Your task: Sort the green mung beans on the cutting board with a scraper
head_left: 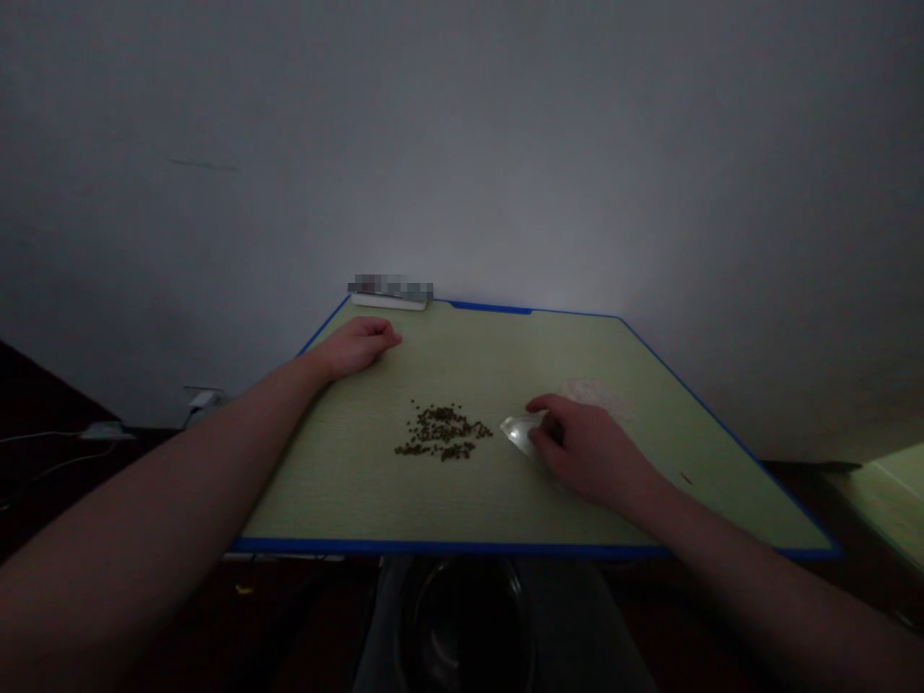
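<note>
Small dark greenish-brown grains, possibly beans (448,430), lie scattered in a loose heap on the pale green tabletop (404,500). To their right, my right hand (577,438) grips a shiny silvery shallow dish (520,433) between thumb and fingers; its edge tilts towards the heap. Part of the dish is hidden by the hand. My left hand (361,346) rests at the far left of the table, fingers curled in loosely, apart from the grains. Nothing shows in it. Just beyond my right hand spreads a pale, whitish patch of fine material (596,393).
A white flat box-like object (388,301) sits at the table's back left corner, against the wall (505,144). Blue trim (448,548) runs along the table edge. Below the front edge is a dark round bowl (469,621) by my lap. Cables and a plug (204,399) are at left.
</note>
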`<state>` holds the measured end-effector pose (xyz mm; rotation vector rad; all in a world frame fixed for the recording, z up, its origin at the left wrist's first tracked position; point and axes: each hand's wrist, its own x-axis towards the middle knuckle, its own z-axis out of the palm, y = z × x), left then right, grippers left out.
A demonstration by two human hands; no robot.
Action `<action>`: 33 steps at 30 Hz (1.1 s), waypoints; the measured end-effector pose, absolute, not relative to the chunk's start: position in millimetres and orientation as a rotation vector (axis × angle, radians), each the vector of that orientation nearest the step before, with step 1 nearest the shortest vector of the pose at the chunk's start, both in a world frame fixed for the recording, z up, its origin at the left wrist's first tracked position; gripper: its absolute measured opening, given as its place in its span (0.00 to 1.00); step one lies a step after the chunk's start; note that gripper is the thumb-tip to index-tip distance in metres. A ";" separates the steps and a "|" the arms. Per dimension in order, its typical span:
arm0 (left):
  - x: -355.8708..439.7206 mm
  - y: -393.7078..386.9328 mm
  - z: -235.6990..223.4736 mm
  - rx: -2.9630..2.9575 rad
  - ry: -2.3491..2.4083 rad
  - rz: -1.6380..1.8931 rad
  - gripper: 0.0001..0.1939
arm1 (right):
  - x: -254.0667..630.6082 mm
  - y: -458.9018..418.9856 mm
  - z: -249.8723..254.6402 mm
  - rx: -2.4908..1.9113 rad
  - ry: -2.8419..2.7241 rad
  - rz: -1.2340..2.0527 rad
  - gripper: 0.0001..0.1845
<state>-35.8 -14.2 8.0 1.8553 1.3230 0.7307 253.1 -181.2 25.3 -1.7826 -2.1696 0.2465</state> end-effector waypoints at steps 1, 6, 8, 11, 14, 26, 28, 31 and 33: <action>-36.0 -14.0 7.8 1.859 1.327 0.731 0.14 | 254.0 -174.5 24.9 -1.803 -2.172 0.198 0.15; -36.5 -12.1 6.7 1.903 1.313 0.739 0.14 | 285.7 -154.1 26.4 -1.957 -2.107 0.150 0.14; -36.2 -11.9 7.0 1.910 1.298 0.735 0.14 | 302.1 -154.4 28.3 -2.013 -2.042 0.125 0.13; -35.2 -12.8 8.3 1.901 1.299 0.735 0.14 | 312.2 -159.3 32.2 -1.909 -2.076 0.198 0.14; -34.8 -13.9 9.2 1.902 1.306 0.739 0.14 | 299.0 -159.6 34.5 -1.696 -2.166 0.393 0.16; -37.1 -11.7 5.3 1.876 1.294 0.752 0.14 | 237.1 -120.4 32.3 -1.428 -2.539 0.596 0.16; -36.2 -13.2 6.9 1.888 1.294 0.746 0.14 | 237.0 -128.0 35.1 -1.397 -2.555 0.704 0.16; -35.2 -15.0 8.2 1.869 1.303 0.745 0.13 | 240.6 -141.0 38.9 -1.357 -2.551 0.806 0.15; -35.0 -15.1 8.2 1.861 1.315 0.749 0.13 | 245.6 -148.1 40.6 -1.345 -2.527 0.839 0.15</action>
